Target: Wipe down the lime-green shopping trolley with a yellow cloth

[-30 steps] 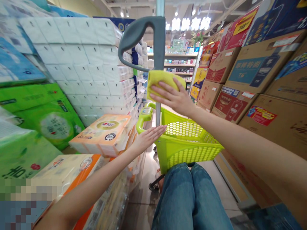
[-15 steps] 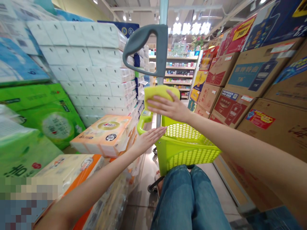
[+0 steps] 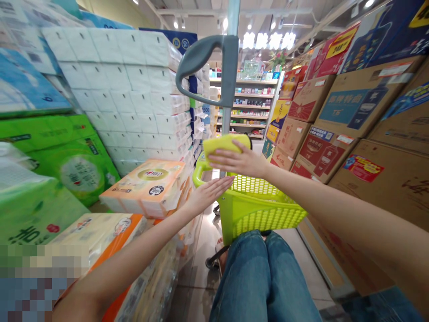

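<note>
My right hand (image 3: 239, 160) presses a yellow cloth (image 3: 219, 145) with its fingers spread over it, in front of the upright metal pole (image 3: 226, 120). Just below, my left hand (image 3: 211, 190) lies flat, palm down with fingers stretched, at the top edge of the yellow-green basket cart (image 3: 264, 214); nothing shows in it. A grey loop handle (image 3: 228, 71) is fixed to the pole above both hands. Beside my left fingertips is the cart's green curved grip (image 3: 198, 174).
Stacked white tissue packs (image 3: 117, 89) and an orange tissue pack (image 3: 144, 183) stand on the left. Cardboard cartons (image 3: 355, 98) are piled on the right. Store shelves (image 3: 254, 106) stand behind the pole. My knees in jeans (image 3: 264, 277) are below the basket.
My right hand and the yellow cloth have moved slightly down the pole. My left hand has stayed nearly in place. The view has shifted a little.
</note>
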Tool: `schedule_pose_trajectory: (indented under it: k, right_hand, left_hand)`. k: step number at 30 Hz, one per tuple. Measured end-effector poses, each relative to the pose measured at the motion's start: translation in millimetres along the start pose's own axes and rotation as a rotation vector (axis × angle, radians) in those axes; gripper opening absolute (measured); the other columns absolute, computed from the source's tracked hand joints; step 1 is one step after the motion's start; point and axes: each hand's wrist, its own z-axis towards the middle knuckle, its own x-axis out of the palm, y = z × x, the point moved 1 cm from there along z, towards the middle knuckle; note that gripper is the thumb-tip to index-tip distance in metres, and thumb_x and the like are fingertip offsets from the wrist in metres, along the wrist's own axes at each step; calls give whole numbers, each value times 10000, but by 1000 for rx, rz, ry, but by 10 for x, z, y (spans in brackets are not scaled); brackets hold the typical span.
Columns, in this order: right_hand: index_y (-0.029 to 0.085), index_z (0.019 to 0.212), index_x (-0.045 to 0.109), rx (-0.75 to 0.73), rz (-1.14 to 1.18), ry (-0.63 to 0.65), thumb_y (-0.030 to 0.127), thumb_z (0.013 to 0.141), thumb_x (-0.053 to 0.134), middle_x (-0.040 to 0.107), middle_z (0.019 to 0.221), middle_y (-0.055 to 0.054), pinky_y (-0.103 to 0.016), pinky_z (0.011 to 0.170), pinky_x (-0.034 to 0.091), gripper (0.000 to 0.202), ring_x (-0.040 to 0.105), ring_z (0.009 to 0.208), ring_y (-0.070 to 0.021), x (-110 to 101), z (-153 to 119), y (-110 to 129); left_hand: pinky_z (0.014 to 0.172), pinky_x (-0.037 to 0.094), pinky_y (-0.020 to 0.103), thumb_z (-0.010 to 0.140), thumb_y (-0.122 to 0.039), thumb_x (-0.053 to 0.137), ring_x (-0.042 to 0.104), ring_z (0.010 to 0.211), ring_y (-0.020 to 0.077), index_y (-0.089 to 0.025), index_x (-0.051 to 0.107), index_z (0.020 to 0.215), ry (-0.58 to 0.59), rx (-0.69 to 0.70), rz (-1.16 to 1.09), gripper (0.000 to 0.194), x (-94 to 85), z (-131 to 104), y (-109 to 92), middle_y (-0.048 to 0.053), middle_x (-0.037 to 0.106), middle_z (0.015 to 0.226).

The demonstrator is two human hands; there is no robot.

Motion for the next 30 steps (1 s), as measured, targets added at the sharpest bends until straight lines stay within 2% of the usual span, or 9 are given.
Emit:
schedule_pose_trajectory:
  k: [3,7,10,14,17,22,25,28,30]
  right_hand:
    - [296,1386,508,-141,128,-48,140,932,409,466,1493,102,-394,1239,144,490,232,1466,-87,57,-78,51]
    - [395,1454,394,123,227,-73,147,962,370,463,1493,119,-392,1224,205,551,373,1411,-100,4,95,-458]
    - [405,1475,356,240,136,-50,157,987,343,403,1533,95,-428,1238,97,547,352,1426,-121,4,134,-494]
    - [341,1443,435,-145,30,27,206,974,401,362,1557,90,-381,1242,132,490,259,1463,-103,40,-51,-72]
    - [301,1461,406,-367,13,69,193,944,433,345,1563,94,-373,1226,210,528,260,1461,-98,-12,-80,-175]
    - [378,1454,388,23,184,36,151,967,376,445,1502,116,-412,1207,217,537,400,1394,-117,-146,127,-799]
    - [377,1427,439,106,207,-15,174,982,368,458,1494,103,-404,1221,167,495,400,1395,-111,-104,48,-561]
    - [314,1398,491,-146,190,-15,154,961,385,471,1486,99,-362,1229,177,478,360,1414,-84,-17,-115,-153]
    - [294,1409,475,-266,195,1,140,945,405,469,1487,108,-358,1226,211,494,333,1426,-79,-2,-147,-126]
  left_hand:
    - [1219,244,273,902,-36,390,175,1498,133,-147,367,1490,5,-6,-24,599,-14,0,5,31,195,1633]
    - [1223,228,266,883,-11,397,126,1507,147,-115,317,1508,-2,0,-23,638,-107,33,46,45,118,1644]
    - [1221,238,268,888,-18,404,131,1507,150,-106,305,1511,-7,6,-5,636,-121,40,51,48,112,1644]
    - [1213,271,269,892,-21,399,193,1493,131,-138,319,1510,59,12,-48,634,-58,13,24,34,203,1628]
    - [1217,261,271,888,-10,390,186,1493,123,-144,310,1513,76,17,-65,644,-55,9,23,30,205,1627]
    - [1228,218,263,897,-14,377,122,1502,135,-137,281,1522,35,-3,12,644,-126,32,47,17,117,1643]
    - [1230,213,256,886,-11,378,116,1500,130,-151,277,1526,63,-1,-1,663,-111,26,39,8,129,1641]
    - [1230,231,272,887,-17,364,163,1492,116,-162,286,1523,104,26,-27,657,-70,12,26,8,199,1627]
    - [1227,239,280,901,-28,357,178,1490,118,-153,285,1522,110,36,-24,638,-62,11,27,15,208,1624]
